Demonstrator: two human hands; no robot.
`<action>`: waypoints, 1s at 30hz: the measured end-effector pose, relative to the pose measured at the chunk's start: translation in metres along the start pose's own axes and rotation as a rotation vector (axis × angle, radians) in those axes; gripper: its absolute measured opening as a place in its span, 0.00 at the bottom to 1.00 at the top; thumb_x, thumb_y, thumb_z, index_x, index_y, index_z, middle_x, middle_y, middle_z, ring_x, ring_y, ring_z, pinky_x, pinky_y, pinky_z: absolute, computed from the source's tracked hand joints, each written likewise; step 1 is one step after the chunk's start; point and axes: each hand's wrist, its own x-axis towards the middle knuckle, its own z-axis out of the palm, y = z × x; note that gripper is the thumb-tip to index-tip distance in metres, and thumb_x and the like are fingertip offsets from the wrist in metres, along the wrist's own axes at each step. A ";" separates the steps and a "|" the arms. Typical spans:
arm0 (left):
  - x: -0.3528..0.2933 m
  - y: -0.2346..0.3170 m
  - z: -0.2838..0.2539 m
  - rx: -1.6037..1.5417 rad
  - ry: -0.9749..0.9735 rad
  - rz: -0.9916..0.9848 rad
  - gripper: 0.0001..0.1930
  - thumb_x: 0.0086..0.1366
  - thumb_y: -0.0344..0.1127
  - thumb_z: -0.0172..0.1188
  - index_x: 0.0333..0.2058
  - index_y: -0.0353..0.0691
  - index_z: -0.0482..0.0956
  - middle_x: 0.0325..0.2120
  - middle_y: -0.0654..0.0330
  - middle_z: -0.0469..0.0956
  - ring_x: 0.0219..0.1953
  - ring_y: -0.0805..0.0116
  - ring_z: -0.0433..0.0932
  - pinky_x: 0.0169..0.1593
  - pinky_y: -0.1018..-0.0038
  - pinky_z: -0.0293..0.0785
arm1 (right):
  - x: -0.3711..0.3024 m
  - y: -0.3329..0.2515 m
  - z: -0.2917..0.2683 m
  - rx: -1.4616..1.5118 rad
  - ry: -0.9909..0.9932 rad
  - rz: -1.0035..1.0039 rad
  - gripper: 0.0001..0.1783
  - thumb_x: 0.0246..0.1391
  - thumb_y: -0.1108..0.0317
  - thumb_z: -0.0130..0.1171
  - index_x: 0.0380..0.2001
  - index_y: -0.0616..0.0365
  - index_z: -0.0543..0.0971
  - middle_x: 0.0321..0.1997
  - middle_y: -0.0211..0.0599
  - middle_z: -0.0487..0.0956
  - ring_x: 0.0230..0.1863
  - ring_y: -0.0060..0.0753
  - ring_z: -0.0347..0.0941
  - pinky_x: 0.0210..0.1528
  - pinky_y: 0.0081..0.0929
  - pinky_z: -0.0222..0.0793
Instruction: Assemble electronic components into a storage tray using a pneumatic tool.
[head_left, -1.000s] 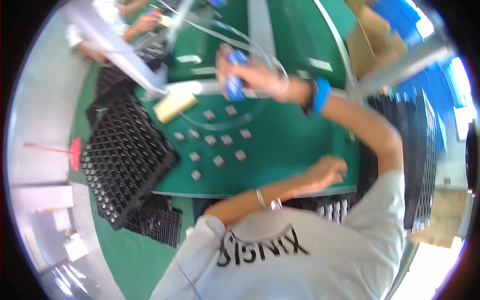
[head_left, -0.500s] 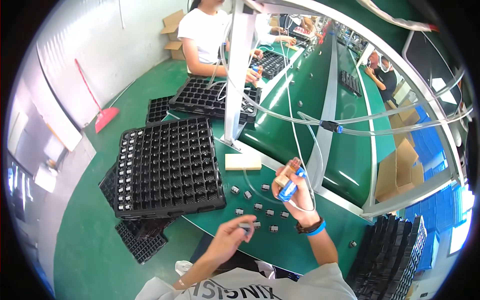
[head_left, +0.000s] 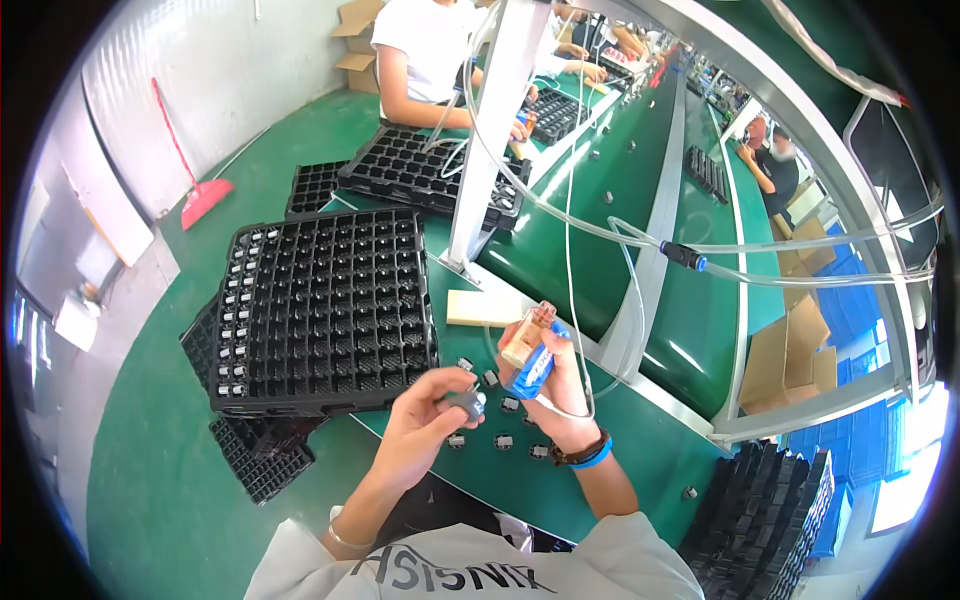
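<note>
My left hand (head_left: 412, 425) is closed, with a small dark grey cylindrical part (head_left: 468, 403) pinched between thumb and fingers. Just right of it, my right hand (head_left: 570, 402) grips a blue hand-held tool (head_left: 535, 374) with a tan body and a clear reddish tip; a thin tube runs from it. The part and the tool are close together but look apart. On the green table under both hands lie several small silver-and-black parts (head_left: 503, 441), some hidden by the hands. A large black compartment tray (head_left: 330, 310) stands to the left, its leftmost columns filled with similar parts.
A pale yellow block (head_left: 484, 307) lies behind my hands. Beyond a metal post (head_left: 494, 150) run a green conveyor (head_left: 600, 240) and hanging tubes. Stacked black trays (head_left: 765, 520) stand at the right. A co-worker (head_left: 425, 60) sits ahead; cardboard boxes (head_left: 790, 355) are at the right.
My hands have come closer together. My left hand has risen from the table's front with the part, while my right hand has moved left with the tool. The whole view has shifted slightly.
</note>
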 end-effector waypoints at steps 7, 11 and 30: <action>0.017 0.008 0.028 0.232 -0.002 0.291 0.14 0.51 0.18 0.59 0.39 0.30 0.76 0.38 0.57 0.69 0.39 0.71 0.73 0.44 0.79 0.72 | -0.012 -0.018 0.008 -0.184 -0.109 -0.123 0.25 0.46 0.49 0.53 0.40 0.59 0.69 0.35 0.37 0.72 0.34 0.28 0.71 0.36 0.23 0.68; 0.026 0.004 0.025 0.331 -0.060 0.392 0.14 0.50 0.18 0.60 0.38 0.30 0.77 0.38 0.56 0.70 0.39 0.69 0.74 0.44 0.76 0.74 | -0.012 -0.021 0.012 -0.235 -0.143 -0.114 0.25 0.46 0.49 0.52 0.40 0.58 0.67 0.33 0.37 0.71 0.32 0.25 0.69 0.33 0.19 0.66; 0.008 -0.015 0.025 0.437 0.000 0.470 0.25 0.43 0.22 0.66 0.44 0.33 0.71 0.37 0.58 0.68 0.37 0.69 0.72 0.42 0.76 0.73 | -0.037 -0.011 0.013 -0.309 -0.180 -0.012 0.26 0.50 0.51 0.49 0.43 0.63 0.67 0.38 0.37 0.72 0.38 0.27 0.71 0.41 0.23 0.68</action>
